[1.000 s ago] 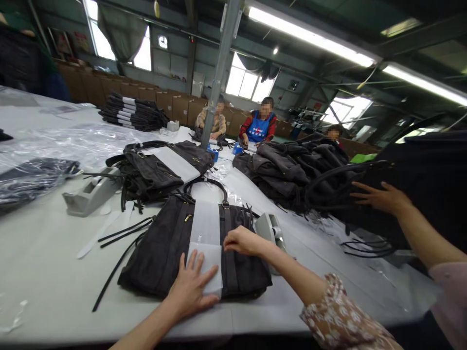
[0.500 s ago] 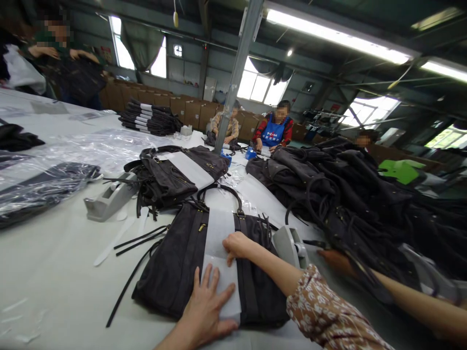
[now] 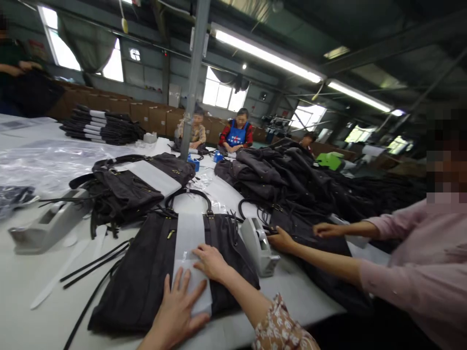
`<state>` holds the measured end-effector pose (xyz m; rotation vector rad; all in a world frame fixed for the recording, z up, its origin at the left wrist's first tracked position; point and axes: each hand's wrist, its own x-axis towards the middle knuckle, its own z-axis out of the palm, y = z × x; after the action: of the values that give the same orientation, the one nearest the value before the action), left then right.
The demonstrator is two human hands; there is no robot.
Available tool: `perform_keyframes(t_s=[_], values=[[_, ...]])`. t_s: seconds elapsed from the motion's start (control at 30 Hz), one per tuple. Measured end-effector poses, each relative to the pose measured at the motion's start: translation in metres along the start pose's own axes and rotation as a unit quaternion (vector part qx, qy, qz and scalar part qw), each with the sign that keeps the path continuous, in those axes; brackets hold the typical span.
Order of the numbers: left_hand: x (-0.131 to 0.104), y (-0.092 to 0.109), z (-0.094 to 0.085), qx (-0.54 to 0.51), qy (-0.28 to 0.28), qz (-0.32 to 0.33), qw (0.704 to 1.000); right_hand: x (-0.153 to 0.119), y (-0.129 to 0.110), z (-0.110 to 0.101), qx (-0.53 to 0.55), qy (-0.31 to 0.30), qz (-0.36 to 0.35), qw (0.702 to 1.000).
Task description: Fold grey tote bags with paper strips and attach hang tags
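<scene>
A dark grey handbag [image 3: 142,277] lies flat on the table in front of me, its handle pointing away. Around its middle runs a white paper band [image 3: 190,226]. My left hand [image 3: 178,306] is spread flat on the near part of this band, palm down. Just beyond it, my right hand [image 3: 211,262] rests with its fingers stretched over the band, near a shiny patch that looks like clear tape. Close to the bag's right side stands a grey tape dispenser [image 3: 257,248]. Neither hand grips anything.
Behind the bag lie banded handbags [image 3: 124,189], with a second tape dispenser [image 3: 47,226] to their left. At right, a co-worker's hands [image 3: 284,240] touch another dark bag beside a large heap of bags [image 3: 292,170]. A metal post [image 3: 195,82] rises from the table.
My right hand has gone from curled fingers to fingers laid out on the band. The view has swung right, bringing the co-worker in pink into sight. My left hand stays on the band.
</scene>
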<state>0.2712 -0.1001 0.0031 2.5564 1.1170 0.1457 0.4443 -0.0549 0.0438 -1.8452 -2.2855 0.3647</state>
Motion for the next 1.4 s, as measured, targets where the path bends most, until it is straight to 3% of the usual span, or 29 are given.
perform_keyframes(t_s=[0.07,0.13,0.2,0.27,0.33,0.4,0.6,0.77,1.0,1.1,1.2,1.27,1.4], values=[[-0.001,0.001,0.003,0.012,0.001,-0.003,1.000,-0.027,0.004,-0.011,0.014,0.073,0.029,0.997],[-0.002,0.001,0.005,0.018,0.003,-0.005,1.000,-0.063,0.018,-0.024,0.029,0.199,0.083,0.976],[-0.003,0.001,0.006,0.022,0.004,-0.005,1.000,-0.103,0.041,-0.033,0.029,0.340,0.167,0.925],[-0.004,0.001,0.006,0.024,0.002,-0.004,1.000,-0.137,0.068,-0.034,0.016,0.437,0.269,0.858],[-0.004,0.002,0.005,0.025,-0.001,-0.005,1.000,-0.157,0.092,-0.026,0.027,0.445,0.346,0.826],[-0.004,0.003,0.004,0.025,-0.006,-0.009,1.000,-0.160,0.109,-0.015,0.064,0.415,0.386,0.822],[-0.003,0.006,0.000,0.022,-0.030,-0.020,0.999,-0.127,0.119,-0.002,0.139,0.451,0.435,0.767],[-0.004,0.009,-0.007,0.018,-0.044,-0.021,0.999,-0.132,0.122,-0.009,0.145,0.429,0.445,0.772],[-0.006,0.013,-0.023,-0.017,-0.048,-0.022,0.998,-0.183,0.116,-0.015,0.086,0.371,0.504,0.775],[-0.003,0.010,-0.028,-0.048,-0.064,-0.018,0.997,-0.182,0.100,-0.030,-0.033,0.415,0.416,0.809],[-0.001,0.010,-0.036,-0.077,-0.072,-0.019,0.994,-0.148,0.063,-0.050,-0.096,0.467,0.255,0.841],[-0.002,0.011,-0.050,-0.089,-0.048,-0.019,0.995,-0.110,0.034,-0.058,-0.063,0.447,0.175,0.875],[-0.008,-0.005,-0.088,-0.017,0.103,-0.053,0.993,-0.027,-0.008,-0.057,-0.026,0.342,0.106,0.933]])
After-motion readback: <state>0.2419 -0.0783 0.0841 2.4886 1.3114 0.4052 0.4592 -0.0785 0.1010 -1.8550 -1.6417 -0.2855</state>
